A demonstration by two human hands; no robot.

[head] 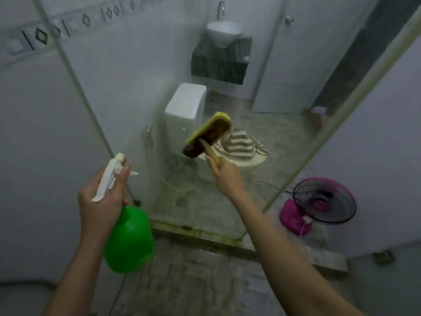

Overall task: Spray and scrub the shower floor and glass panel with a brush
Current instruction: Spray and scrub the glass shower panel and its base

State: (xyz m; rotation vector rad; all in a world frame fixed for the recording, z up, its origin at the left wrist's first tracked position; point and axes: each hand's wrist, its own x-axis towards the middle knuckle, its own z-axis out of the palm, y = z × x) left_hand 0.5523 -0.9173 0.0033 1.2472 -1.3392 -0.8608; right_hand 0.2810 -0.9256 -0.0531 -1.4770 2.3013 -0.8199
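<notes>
My left hand grips the white trigger head of a green spray bottle, held at the lower left with its nozzle aimed toward the glass panel. My right hand holds the wooden handle of a scrub brush with a yellow back and dark bristles. The brush head is raised against the glass panel near the middle of the view. The grey tiled shower floor lies below my arms.
Through the glass stand a white toilet with a striped cloth on its lid, and a basin on a dark cabinet. A pink fan sits on the floor at right. A metal threshold runs under the glass.
</notes>
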